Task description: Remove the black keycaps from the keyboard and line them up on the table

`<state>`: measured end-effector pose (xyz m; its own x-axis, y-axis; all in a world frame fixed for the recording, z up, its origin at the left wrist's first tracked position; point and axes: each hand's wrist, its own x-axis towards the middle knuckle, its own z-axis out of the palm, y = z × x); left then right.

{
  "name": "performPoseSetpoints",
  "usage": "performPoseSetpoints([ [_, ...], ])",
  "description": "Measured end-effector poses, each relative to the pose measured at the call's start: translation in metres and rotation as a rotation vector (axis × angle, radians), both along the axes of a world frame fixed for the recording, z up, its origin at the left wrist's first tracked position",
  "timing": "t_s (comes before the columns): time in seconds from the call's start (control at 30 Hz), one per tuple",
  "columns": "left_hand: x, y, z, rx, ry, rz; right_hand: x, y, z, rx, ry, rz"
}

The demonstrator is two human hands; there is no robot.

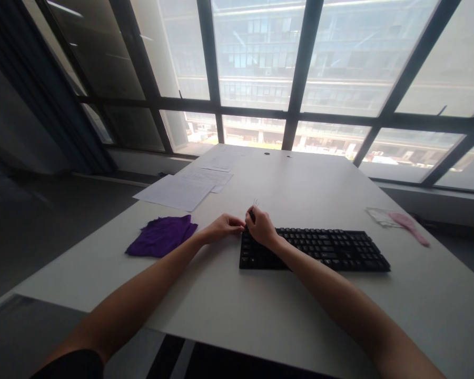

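A black keyboard (332,247) lies flat on the white table in front of me. At its upper left corner, my left hand (226,227) has thumb and fingers closed against the edge; the exact contact is small and hard to see. My right hand (262,227) is over the left end of the keys, its fingers wrapped around a small dark tool, seemingly a wire keycap puller (255,202), with thin wire ends sticking up above the fist. The tool's lower part and the keys under this hand are hidden.
Left of my left forearm lies a folded purple cloth (160,237). Sheets of paper (176,192) are spread along the table's left edge. A pink brush-like item (408,225) and a clear plastic bag (380,217) lie at the right edge. Large windows stand behind the table (296,184).
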<state>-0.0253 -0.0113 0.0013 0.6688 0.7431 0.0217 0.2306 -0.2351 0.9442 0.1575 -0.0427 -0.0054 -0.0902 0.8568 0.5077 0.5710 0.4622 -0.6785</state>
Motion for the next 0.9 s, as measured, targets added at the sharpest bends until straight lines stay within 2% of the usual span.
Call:
performPoseSetpoints([
  [0.4,-0.001,0.004,-0.008,0.068,0.022,0.019,0.001,-0.004,-0.005,0.056,-0.08,0.028],
  [0.67,0.0,0.002,-0.004,0.073,0.04,0.013,0.002,-0.008,-0.005,0.078,-0.115,0.012],
  [0.77,0.0,0.001,-0.003,0.08,0.047,0.009,0.002,-0.005,-0.003,0.064,-0.009,-0.069],
  [0.9,0.0,0.002,-0.003,0.094,0.066,0.004,0.006,0.004,-0.003,-0.009,0.242,-0.15],
])
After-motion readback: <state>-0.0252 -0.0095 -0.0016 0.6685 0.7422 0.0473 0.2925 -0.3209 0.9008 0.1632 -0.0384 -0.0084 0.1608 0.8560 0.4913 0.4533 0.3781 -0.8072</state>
